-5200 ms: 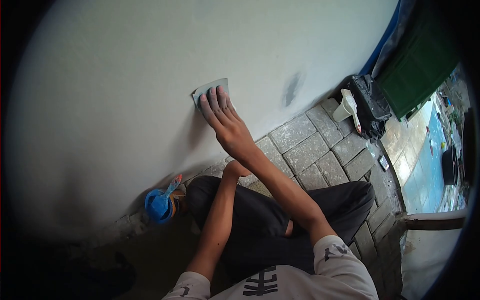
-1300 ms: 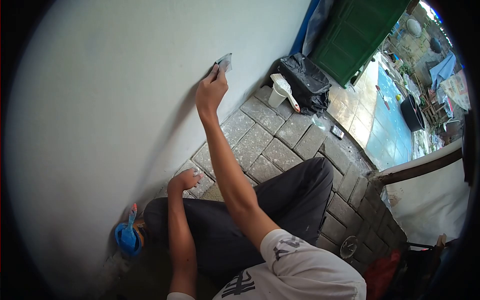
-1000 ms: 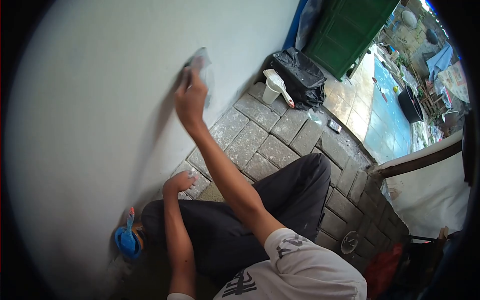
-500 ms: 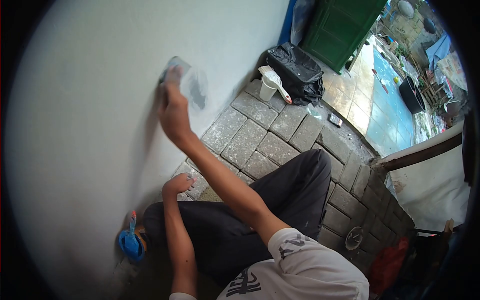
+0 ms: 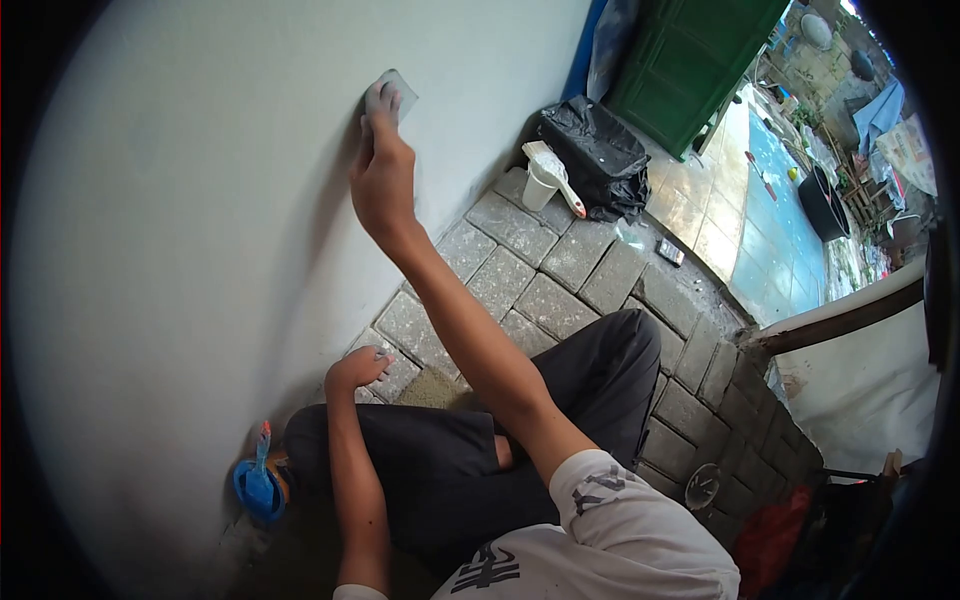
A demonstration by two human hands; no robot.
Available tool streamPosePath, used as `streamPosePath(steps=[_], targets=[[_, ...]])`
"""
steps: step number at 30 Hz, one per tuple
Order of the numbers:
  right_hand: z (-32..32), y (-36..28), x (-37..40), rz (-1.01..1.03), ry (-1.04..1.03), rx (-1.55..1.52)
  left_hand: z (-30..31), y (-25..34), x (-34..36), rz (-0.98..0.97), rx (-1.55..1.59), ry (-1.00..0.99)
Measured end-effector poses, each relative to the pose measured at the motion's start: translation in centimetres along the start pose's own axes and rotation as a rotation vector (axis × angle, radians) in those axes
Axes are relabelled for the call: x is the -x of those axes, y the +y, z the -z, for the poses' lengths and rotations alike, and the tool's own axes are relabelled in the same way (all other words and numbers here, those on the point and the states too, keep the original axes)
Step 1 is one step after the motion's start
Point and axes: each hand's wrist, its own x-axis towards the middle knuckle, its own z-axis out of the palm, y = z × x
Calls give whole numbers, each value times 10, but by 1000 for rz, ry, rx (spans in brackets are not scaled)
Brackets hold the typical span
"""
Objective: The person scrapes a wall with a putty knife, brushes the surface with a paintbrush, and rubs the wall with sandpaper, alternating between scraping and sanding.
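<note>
My right hand (image 5: 385, 165) reaches out to the pale wall (image 5: 200, 220), its fingers pressing a flat grey sheet (image 5: 403, 88) that looks like sandpaper against the surface. The hand covers part of the wall where a grey smudge lies. My left hand (image 5: 358, 369) hangs loosely over my bent leg near the foot of the wall, its fingers a little curled and holding nothing. Beside my knee, at lower left, stands a blue container (image 5: 262, 492) with a blue-handled tool (image 5: 263, 445) upright in it.
A white cup (image 5: 540, 188) with a paint brush (image 5: 562, 178) across it stands by a black plastic-covered box (image 5: 600, 150). Behind is a green door (image 5: 690, 70). Paving blocks (image 5: 510, 285) cover the ground. A clear round lid or cup (image 5: 702, 486) lies at right.
My right hand has slid up and to the right along the wall with the grey sheet, now covering the grey smudge. My left hand has stayed in place.
</note>
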Motion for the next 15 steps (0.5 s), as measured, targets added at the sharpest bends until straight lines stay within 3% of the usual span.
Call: streamPosePath(steps=[2, 4, 6, 8, 9, 10, 12, 14, 15], targets=[[13, 8, 2, -5, -21, -1, -4, -3, 0, 29, -17, 2], [27, 5, 3, -680, -407, -136, -2, -3, 7, 0, -4, -12], [34, -30, 0, -586, -372, -300, 2, -12, 1, -9, -28, -27], [26, -35, 2, -139, -235, -147, 3, 0, 3, 39, -63, -81], [27, -27, 1, -218, -242, -192, 1, 3, 5, 40, -66, -89], [29, -23, 3, -705, -353, -391, 0, 4, 7, 16, -33, -70], [25, -18, 3, -692, -390, -283, 4, 2, 10, -8, -5, -36], [23, -34, 8, -186, -227, -151, 3, 3, 5, 63, -99, -112], [24, -35, 5, -133, -255, -131, 1, 0, -2, 54, -94, -115]])
